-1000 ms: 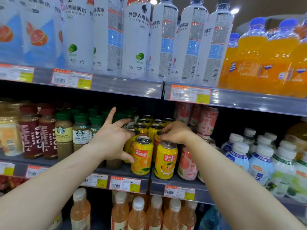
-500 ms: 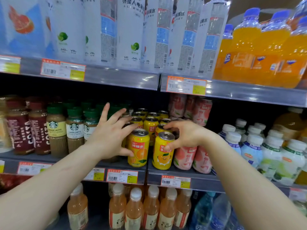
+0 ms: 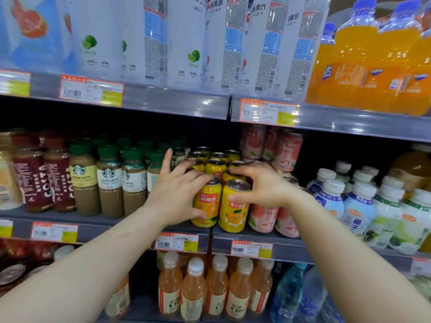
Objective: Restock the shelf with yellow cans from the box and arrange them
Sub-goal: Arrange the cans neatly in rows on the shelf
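Hands clasp the front yellow cans, left hand [image 3: 177,194] and right hand [image 3: 261,185], beside Starbucks "CAFFE LATTE" bottles [image 3: 109,180].

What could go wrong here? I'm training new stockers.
The front yellow cans stand at the shelf edge; a nudge from the right hand could tip one off. The left hand is spread close to the coffee bottles and might knock them.

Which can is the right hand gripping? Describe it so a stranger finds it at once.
Find the middle shelf, between the Starbucks latte bottles and the pink peach cans. In the front row of yellow cans, it is the right-hand one, under the right hand. Its label shows a smiling cartoon orange, whereas its left neighbour shows a sliced orange.
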Tool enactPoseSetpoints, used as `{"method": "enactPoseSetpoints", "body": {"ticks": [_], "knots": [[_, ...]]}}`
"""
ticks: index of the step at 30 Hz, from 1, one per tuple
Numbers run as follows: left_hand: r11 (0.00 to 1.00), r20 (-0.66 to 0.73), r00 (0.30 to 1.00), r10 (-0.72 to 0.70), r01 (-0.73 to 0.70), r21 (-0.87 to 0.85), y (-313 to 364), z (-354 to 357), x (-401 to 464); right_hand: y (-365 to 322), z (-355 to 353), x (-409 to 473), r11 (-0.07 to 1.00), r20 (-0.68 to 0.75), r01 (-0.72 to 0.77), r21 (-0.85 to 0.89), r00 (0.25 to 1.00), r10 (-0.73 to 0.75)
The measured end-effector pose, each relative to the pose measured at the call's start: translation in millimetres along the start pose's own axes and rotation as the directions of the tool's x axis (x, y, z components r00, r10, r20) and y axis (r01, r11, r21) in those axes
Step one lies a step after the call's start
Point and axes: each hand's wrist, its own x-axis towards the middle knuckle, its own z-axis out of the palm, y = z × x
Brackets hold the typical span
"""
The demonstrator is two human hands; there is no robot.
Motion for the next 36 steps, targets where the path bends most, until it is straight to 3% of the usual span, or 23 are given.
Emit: {"method": "enactPoseSetpoints", "body": {"ticks": [3,5,10,13,18,22,26,30,33,36], "knots": [[0.994,-0.079,0.992,-0.099,0.096,-0.046,-2,-3,-6,-21,-4,14,0.971,-0.128,0.063,0.231,0.991,-0.034],[0.977,-0.161,0.966,-0.201,0.186,-0.106,-11,-6,-18,-33,-3,23,0.963,-0.116,0.085,0.254,0.992,-0.057],[0.959,-0.269,0.926,-0.266,0.226,-0.169,-22,1,-55,-51,16,39,0.996,0.115,0.077,-0.046,0.991,-0.072],[0.953,-0.294,0.912,-0.287,0.241,-0.184,-21,8,-66,-55,17,44,0.990,0.138,0.078,-0.121,0.989,-0.061],[0.953,-0.268,0.918,-0.292,0.255,-0.163,-25,9,-75,-72,13,51,0.975,0.161,-0.011,-0.222,0.986,0.048],[0.939,-0.205,0.918,-0.340,0.317,-0.135,-34,9,-71,-78,6,53,0.972,0.193,-0.021,-0.234,0.979,0.067],[0.959,-0.153,0.946,-0.285,0.280,-0.053,-28,11,-62,-79,4,50,0.967,0.209,-0.015,-0.255,0.975,0.070],[0.950,-0.179,0.933,-0.312,0.303,-0.075,-21,12,-57,-74,2,49,0.997,0.174,-0.047,-0.056,0.983,0.056],[0.953,-0.196,0.933,-0.303,0.293,-0.080,-20,13,-54,-80,6,61,0.998,0.077,0.045,0.041,0.996,-0.048],[0.959,-0.204,0.938,-0.282,0.268,-0.092,-19,14,-54,-88,13,74,0.996,0.228,0.091,-0.021,0.970,-0.083]]}}
